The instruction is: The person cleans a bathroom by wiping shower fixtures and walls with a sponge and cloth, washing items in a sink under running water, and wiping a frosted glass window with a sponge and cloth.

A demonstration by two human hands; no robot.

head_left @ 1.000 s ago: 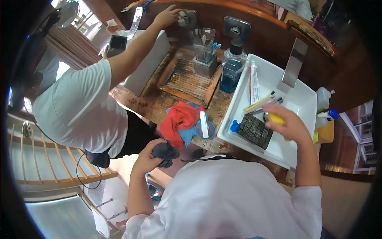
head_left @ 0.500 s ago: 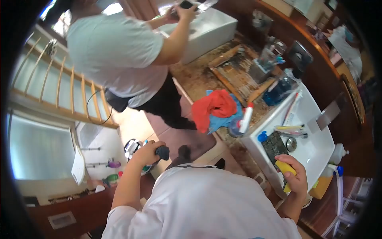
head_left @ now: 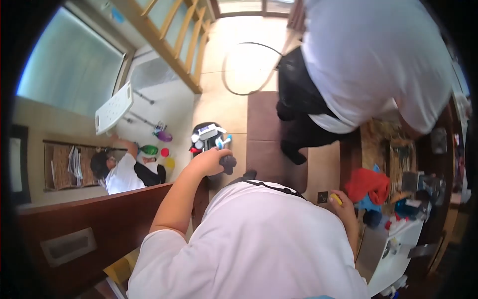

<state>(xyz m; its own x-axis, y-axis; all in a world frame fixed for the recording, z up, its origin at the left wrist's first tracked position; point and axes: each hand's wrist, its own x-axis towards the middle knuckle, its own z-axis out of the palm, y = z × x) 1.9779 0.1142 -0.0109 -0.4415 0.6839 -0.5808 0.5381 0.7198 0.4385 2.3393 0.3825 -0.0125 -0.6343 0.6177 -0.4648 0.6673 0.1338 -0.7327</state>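
My left hand is closed around a dark grey lump that looks like a wadded cloth. Just beyond it on the floor stands a black bucket packed with cleaning bottles. My right hand grips a yellow sponge low at my side. Close to that hand, a red cloth lies over a blue cloth on the counter edge. A white sink is below them, partly cut off by my arm.
A co-worker in a white shirt stands ahead right, trailing a black cable. Another person is low down at left beside a white shower stool and coloured bottles. A brown wooden partition runs along my left.
My view has turned left, away from the sink. The sponge in my right hand has moved off the sink's edge. The co-worker now appears at right, and a person at left has come into view.
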